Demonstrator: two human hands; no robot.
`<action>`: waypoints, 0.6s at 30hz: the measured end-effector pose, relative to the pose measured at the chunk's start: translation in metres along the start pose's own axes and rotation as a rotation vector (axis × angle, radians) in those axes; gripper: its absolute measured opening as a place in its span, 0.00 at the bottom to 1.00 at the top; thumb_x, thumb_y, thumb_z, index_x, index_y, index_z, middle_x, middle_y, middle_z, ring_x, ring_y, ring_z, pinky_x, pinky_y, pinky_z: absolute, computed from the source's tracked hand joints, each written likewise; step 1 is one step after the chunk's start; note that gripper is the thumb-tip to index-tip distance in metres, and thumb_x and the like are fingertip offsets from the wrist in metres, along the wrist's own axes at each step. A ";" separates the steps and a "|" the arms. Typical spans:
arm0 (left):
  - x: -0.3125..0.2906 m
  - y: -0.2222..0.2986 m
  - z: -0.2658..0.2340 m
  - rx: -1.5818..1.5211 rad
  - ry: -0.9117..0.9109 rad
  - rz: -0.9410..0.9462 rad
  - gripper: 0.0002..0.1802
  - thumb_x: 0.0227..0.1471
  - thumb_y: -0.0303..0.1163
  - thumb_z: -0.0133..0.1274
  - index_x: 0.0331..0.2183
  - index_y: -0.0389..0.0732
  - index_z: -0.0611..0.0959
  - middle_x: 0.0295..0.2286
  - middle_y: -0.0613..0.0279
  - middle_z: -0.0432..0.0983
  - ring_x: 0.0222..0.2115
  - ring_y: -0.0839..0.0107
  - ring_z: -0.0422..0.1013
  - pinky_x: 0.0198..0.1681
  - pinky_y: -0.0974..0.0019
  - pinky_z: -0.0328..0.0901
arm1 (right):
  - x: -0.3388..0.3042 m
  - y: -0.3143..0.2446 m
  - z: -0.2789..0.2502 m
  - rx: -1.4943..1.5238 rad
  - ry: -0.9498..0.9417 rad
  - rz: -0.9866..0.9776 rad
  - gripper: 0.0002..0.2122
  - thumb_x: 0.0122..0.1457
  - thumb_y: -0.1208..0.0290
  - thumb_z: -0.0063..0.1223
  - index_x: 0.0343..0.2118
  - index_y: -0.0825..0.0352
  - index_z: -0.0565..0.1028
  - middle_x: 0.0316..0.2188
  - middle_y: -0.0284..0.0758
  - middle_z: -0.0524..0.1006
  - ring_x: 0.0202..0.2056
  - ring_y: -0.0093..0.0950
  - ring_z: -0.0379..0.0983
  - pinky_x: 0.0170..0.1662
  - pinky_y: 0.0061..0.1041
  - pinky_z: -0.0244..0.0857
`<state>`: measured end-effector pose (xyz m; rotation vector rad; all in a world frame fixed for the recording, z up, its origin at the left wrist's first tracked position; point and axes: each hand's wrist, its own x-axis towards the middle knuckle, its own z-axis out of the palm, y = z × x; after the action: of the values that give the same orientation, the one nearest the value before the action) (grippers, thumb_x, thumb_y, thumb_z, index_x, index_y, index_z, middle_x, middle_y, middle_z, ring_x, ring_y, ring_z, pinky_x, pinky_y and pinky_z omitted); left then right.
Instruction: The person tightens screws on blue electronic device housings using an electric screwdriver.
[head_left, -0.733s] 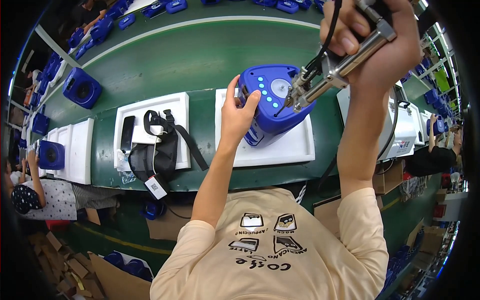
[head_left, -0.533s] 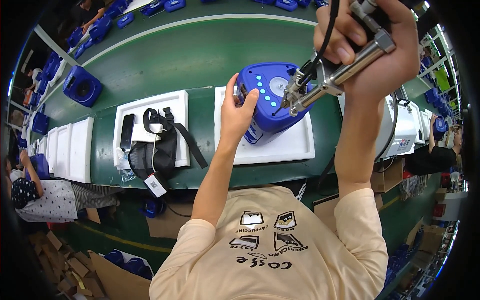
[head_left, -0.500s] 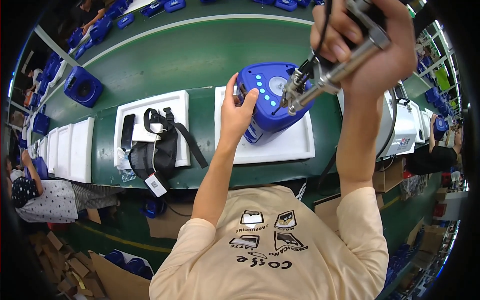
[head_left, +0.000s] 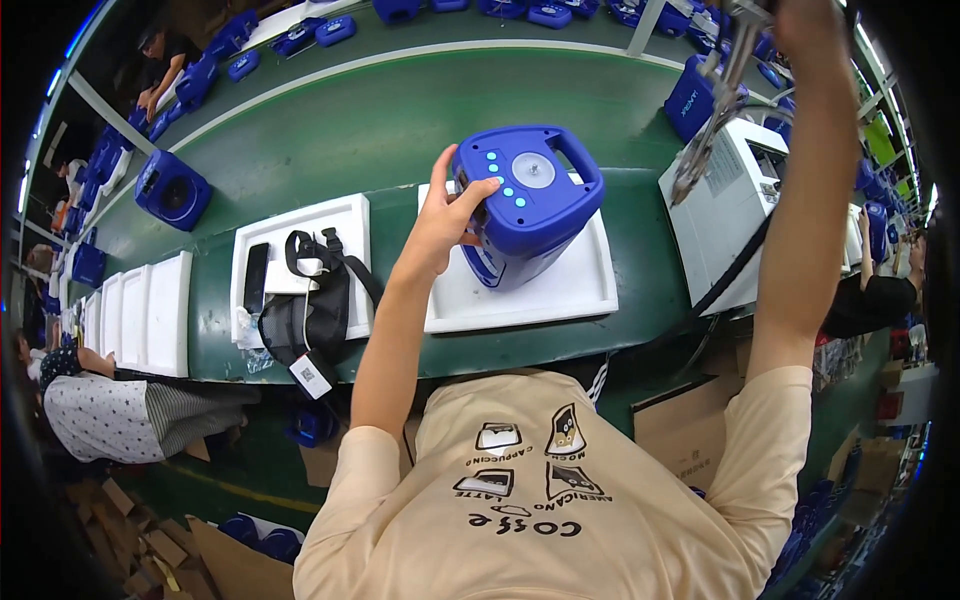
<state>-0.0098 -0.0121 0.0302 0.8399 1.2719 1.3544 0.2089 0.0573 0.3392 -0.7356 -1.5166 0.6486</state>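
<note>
Left hand: grips blue speaker side-on.
Right hand: at metal tool (blurred; I can't tell its grip).

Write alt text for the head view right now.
A person's left hand grips one corner of a blue device standing on a white foam tray. The right hand, at the picture's upper right, holds a metal tool away from the device.
</note>
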 end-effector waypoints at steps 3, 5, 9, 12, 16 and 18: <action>0.007 0.008 -0.005 0.040 -0.125 -0.031 0.57 0.47 0.45 0.70 0.71 0.46 0.57 0.42 0.44 0.78 0.28 0.65 0.79 0.26 0.62 0.75 | -0.002 0.031 -0.008 0.114 0.065 0.114 0.10 0.63 0.61 0.54 0.31 0.62 0.72 0.14 0.23 0.64 0.11 0.15 0.56 0.13 0.17 0.50; 0.008 0.026 -0.005 0.058 -0.159 -0.130 0.57 0.46 0.42 0.71 0.70 0.44 0.57 0.42 0.44 0.78 0.25 0.64 0.79 0.25 0.61 0.76 | 0.007 0.053 -0.024 0.164 0.057 0.163 0.11 0.62 0.60 0.57 0.31 0.62 0.75 0.16 0.26 0.68 0.13 0.18 0.61 0.17 0.23 0.56; 0.033 0.070 -0.001 0.013 -0.185 -0.150 0.59 0.47 0.41 0.70 0.71 0.40 0.54 0.42 0.42 0.76 0.27 0.57 0.80 0.29 0.57 0.79 | 0.025 0.074 -0.060 -0.298 0.095 -0.047 0.14 0.62 0.58 0.59 0.38 0.66 0.80 0.21 0.27 0.74 0.21 0.19 0.69 0.25 0.23 0.62; 0.080 0.097 -0.004 -0.031 -0.187 -0.179 0.54 0.48 0.42 0.69 0.68 0.42 0.56 0.44 0.41 0.73 0.41 0.48 0.79 0.40 0.47 0.79 | 0.008 0.060 -0.056 -0.037 -0.011 -0.047 0.12 0.63 0.61 0.58 0.36 0.67 0.78 0.23 0.28 0.75 0.21 0.19 0.70 0.25 0.22 0.64; 0.149 0.101 0.035 -0.175 0.027 -0.120 0.55 0.48 0.38 0.69 0.67 0.44 0.52 0.52 0.37 0.64 0.50 0.42 0.74 0.47 0.39 0.77 | -0.004 0.064 -0.041 0.048 -0.115 -0.024 0.11 0.66 0.62 0.55 0.35 0.66 0.74 0.24 0.29 0.75 0.21 0.20 0.72 0.24 0.23 0.68; 0.202 0.085 0.057 -0.399 0.060 -0.094 0.47 0.49 0.35 0.69 0.63 0.37 0.60 0.61 0.43 0.57 0.57 0.38 0.66 0.55 0.34 0.72 | -0.007 0.069 -0.033 0.024 -0.100 -0.068 0.10 0.68 0.63 0.52 0.37 0.66 0.72 0.23 0.28 0.74 0.20 0.20 0.71 0.23 0.22 0.66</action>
<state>-0.0150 0.2060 0.0908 0.4602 1.0230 1.4996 0.2471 0.0946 0.2843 -0.6382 -1.6158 0.6593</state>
